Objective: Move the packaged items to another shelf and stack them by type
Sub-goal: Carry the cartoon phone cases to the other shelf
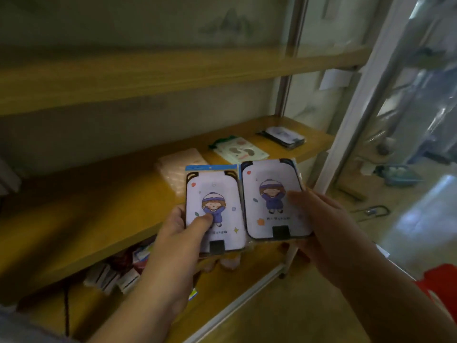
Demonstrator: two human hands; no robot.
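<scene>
I hold two matching flat packages printed with a cartoon child in a blue hat, side by side over the front edge of the middle shelf (86, 194). My left hand (178, 233) grips the left package (214, 194), thumb on its face. The right package (269, 184) is in my right hand (326, 226), whose fingers lie across its right side. On the shelf behind lie a pink packet (178, 167), a green-and-white packet (238, 148) and a dark stack of packages (284, 137) at the far right.
An upper wooden shelf (148, 78) runs across above. Several small boxes and packets (116, 271) sit on the lower shelf under my left arm. A metal upright and glass panel (351, 134) bound the shelves on the right. A red object (442, 280) shows at the right edge.
</scene>
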